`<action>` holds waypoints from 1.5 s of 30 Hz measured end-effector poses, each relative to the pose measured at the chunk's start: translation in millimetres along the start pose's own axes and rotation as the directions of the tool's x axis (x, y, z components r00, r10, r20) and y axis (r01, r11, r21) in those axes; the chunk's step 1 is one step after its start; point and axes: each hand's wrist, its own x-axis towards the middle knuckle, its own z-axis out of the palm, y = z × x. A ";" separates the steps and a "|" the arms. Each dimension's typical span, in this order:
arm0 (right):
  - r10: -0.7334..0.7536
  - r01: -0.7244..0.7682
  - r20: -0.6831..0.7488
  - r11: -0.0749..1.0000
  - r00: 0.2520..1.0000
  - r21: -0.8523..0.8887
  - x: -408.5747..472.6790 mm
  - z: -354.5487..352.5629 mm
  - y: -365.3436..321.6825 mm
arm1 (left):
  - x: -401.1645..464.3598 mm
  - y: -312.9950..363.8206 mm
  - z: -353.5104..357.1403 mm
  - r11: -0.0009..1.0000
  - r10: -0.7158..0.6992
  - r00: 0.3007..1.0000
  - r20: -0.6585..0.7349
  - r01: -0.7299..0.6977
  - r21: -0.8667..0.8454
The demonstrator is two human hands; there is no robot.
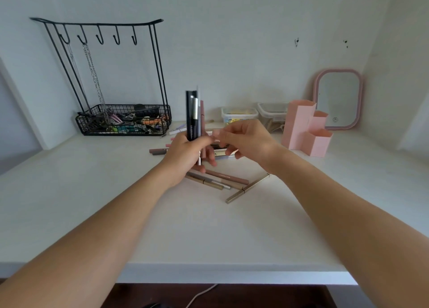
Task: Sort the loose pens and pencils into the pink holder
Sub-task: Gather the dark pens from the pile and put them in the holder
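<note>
Two bare forearms are seen rising from the bottom corners of the frame over the white desk (92, 191), which fills the lower half. At upper left a black wire rack (104, 80) with hooks and a cluttered basket is set against the wall; at right a pink-framed mirror (337, 98) is leaned, with the pink holder (306, 129) standing upright just in front of it and two clear lidded boxes (255, 113) to its left. At frame centre the left hand (185, 152) is closed around an upright bundle of pens (194, 115), while the right hand (246, 140) is held beside it, fingers loosely curled, nothing visibly gripped. More loose pens and pencils (222, 180) are scattered flat below and behind the hands, apart from the holder
</note>
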 end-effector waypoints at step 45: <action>-0.149 0.122 0.025 0.695 0.989 -0.708 15.3 -18.6 29.1 | 1.9 5.2 -13.0 0.962 -0.164 0.978 -0.128 0.130 -0.240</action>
